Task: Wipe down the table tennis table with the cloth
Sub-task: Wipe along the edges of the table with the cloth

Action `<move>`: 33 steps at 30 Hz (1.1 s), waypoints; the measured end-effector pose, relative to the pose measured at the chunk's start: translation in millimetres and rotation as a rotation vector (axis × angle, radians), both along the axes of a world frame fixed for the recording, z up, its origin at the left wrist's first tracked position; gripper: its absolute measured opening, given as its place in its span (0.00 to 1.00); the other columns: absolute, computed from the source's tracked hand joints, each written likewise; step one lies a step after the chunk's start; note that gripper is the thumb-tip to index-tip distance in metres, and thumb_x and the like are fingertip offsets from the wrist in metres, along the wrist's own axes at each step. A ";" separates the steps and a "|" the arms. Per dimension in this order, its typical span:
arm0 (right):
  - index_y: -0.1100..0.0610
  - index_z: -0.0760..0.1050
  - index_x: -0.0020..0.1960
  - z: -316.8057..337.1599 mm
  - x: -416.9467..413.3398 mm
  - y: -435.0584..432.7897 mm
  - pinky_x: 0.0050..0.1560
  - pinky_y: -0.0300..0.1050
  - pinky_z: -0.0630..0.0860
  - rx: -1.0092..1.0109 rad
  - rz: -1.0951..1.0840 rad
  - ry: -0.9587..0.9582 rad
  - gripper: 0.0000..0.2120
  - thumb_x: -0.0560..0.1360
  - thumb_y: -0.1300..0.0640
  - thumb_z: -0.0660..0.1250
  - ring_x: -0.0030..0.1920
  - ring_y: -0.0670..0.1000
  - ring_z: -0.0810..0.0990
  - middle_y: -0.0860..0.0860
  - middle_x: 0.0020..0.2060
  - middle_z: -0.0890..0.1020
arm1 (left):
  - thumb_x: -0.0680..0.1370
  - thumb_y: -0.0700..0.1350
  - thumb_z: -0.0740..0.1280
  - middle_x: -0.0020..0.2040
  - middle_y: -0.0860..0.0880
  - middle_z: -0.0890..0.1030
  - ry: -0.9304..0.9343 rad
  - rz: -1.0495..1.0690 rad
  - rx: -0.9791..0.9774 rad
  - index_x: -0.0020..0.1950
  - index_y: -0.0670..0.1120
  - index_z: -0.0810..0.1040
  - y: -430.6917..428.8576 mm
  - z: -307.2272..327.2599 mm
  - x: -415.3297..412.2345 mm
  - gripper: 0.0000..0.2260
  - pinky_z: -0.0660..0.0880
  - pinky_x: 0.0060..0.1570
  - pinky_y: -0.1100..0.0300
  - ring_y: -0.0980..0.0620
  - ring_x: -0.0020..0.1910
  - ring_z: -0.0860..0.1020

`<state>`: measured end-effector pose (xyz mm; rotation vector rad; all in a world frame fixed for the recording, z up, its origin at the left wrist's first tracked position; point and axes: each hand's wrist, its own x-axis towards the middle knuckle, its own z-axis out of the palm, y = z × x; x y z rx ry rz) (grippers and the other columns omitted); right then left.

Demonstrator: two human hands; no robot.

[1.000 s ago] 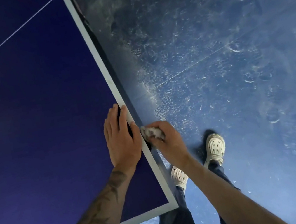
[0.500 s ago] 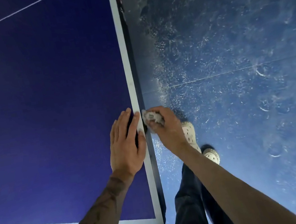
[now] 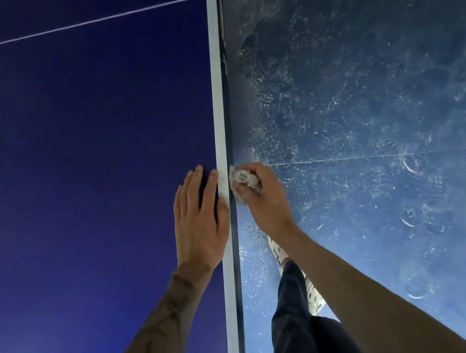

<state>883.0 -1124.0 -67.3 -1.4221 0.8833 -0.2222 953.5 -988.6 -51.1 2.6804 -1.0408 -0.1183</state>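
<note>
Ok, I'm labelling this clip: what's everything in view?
Dark blue table tennis table: one, blue with white lines, left half.
Crumpled white cloth: one, white, against the table's side edge.
Scuffed blue floor: one, blue with pale marks, right half.
White perforated shoe: at least one, white, on floor below right forearm.
Dark trouser leg: one, dark, bottom centre.
Left grip, a bare hand: flat on tabletop at the white edge line.
Right grip, a bare hand: holds the cloth.

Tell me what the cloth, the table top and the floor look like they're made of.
Cloth: probably soft, whitish woven fabric; it crumples into folds in the right hand. Table top: likely a rigid board with a matt dark-blue painted finish and a white painted border. Floor: hard, smooth blue coating, faintly glossy, covered in whitish scuffs and swirls.
</note>
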 end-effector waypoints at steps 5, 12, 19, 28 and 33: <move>0.60 0.80 0.61 11.4 -17.7 7.4 0.56 0.55 0.82 0.015 0.096 0.069 0.12 0.79 0.68 0.71 0.54 0.54 0.83 0.55 0.54 0.83 | 0.87 0.46 0.56 0.81 0.41 0.66 0.042 0.024 0.019 0.80 0.41 0.69 -37.6 7.1 37.6 0.22 0.60 0.80 0.41 0.42 0.82 0.63; 0.61 0.79 0.62 8.5 76.7 -69.2 0.47 0.34 0.78 0.020 -0.014 0.046 0.11 0.81 0.66 0.71 0.51 0.50 0.82 0.55 0.55 0.84 | 0.87 0.45 0.57 0.81 0.41 0.66 0.028 0.014 -0.005 0.80 0.42 0.69 -87.2 6.6 86.3 0.21 0.60 0.80 0.41 0.41 0.81 0.63; 0.54 0.80 0.57 -2.0 68.7 -82.1 0.50 0.40 0.80 0.014 0.140 0.016 0.12 0.77 0.66 0.72 0.51 0.45 0.82 0.51 0.53 0.82 | 0.86 0.44 0.56 0.81 0.41 0.66 0.009 0.032 -0.011 0.80 0.41 0.68 -134.4 3.8 136.0 0.22 0.59 0.81 0.41 0.41 0.82 0.62; 0.57 0.80 0.60 -11.9 163.3 -164.4 0.50 0.31 0.75 0.002 0.014 -0.032 0.10 0.80 0.65 0.72 0.52 0.44 0.80 0.55 0.54 0.82 | 0.87 0.47 0.55 0.83 0.43 0.64 -0.062 0.056 -0.027 0.82 0.43 0.66 -165.8 -9.4 162.4 0.22 0.57 0.82 0.44 0.44 0.83 0.60; 0.52 0.80 0.57 -2.4 142.9 -165.6 0.46 0.29 0.77 0.060 0.148 -0.067 0.14 0.77 0.69 0.71 0.51 0.39 0.82 0.52 0.54 0.82 | 0.87 0.47 0.56 0.83 0.44 0.63 -0.049 0.051 -0.009 0.82 0.44 0.65 -166.6 -8.9 164.1 0.23 0.59 0.81 0.41 0.45 0.84 0.59</move>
